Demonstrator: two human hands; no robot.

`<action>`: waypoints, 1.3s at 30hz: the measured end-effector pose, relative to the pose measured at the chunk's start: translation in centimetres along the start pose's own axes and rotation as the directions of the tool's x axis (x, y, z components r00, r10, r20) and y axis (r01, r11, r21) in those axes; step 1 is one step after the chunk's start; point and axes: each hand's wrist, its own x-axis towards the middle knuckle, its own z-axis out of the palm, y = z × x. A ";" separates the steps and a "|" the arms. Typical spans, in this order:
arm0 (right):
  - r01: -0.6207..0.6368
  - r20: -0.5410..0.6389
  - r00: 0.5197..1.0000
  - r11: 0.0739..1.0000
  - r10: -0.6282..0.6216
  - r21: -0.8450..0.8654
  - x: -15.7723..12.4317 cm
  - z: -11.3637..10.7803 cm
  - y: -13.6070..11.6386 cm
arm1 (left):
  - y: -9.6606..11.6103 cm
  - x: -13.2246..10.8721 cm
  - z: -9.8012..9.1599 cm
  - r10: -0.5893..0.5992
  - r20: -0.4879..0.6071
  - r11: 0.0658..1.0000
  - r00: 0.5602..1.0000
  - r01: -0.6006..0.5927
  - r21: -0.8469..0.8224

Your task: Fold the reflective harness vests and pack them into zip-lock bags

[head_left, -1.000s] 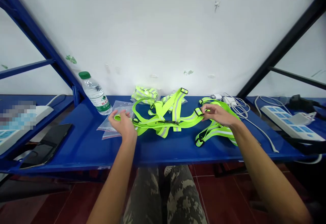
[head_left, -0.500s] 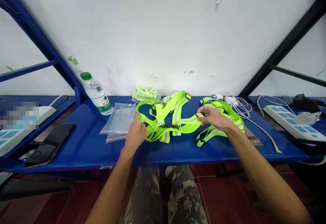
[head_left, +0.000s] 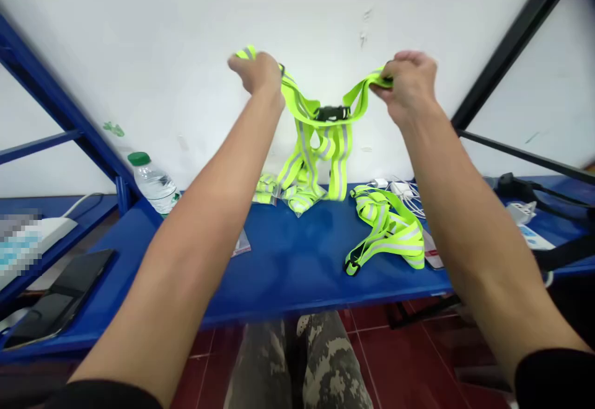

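A neon-yellow reflective harness (head_left: 341, 161) with grey stripes hangs in the air against the wall, stretched between my two hands. My left hand (head_left: 263, 74) is closed around its strap at the upper left. At the upper right, my right hand (head_left: 409, 80) pinches the other side of the strap. A black buckle (head_left: 332, 113) sits fastened in the middle of the top strap, and the lower straps dangle. On the blue table (head_left: 297, 272) to the right lies a second reflective harness (head_left: 390, 229), loosely heaped.
Bagged yellow straps (head_left: 300, 197) lie at the table's back. A water bottle (head_left: 155, 183) stands at left, and a plastic bag (head_left: 242, 245) is mostly behind my left forearm. White cables (head_left: 409, 192) lie back right. A phone (head_left: 60, 297) and a power strip (head_left: 37, 241) are far left.
Both hands have risen from the table to in front of the wall, lifting the harness with them. Its straps now hang down. The second harness stayed on the table; the view shifted slightly.
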 end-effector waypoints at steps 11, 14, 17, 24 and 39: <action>-0.329 0.005 0.939 0.904 0.343 -0.272 -11.1 -8.9 12.8 | -3.9 -11.1 -22.3 -0.012 -0.335 0.974 0.942 0.087 0.209; -0.418 0.032 0.883 0.817 0.468 -0.397 -13.7 -10.7 15.9 | -5.4 -13.9 -26.9 -0.001 -0.323 0.903 0.946 0.140 0.407; -0.397 0.064 0.878 0.798 0.474 -0.454 -14.5 -12.1 16.0 | -4.1 -15.6 -28.1 0.229 -0.146 0.673 0.962 -0.048 0.738; -0.332 0.213 0.831 0.765 0.514 -0.553 -15.1 -12.5 14.5 | -4.9 -20.2 -24.3 -0.339 0.835 0.118 0.434 -0.861 0.495; 0.132 0.534 0.642 0.607 0.550 -0.784 -15.1 -13.5 16.7 | -5.8 -18.5 -23.0 -0.848 0.477 0.105 0.232 -0.808 0.580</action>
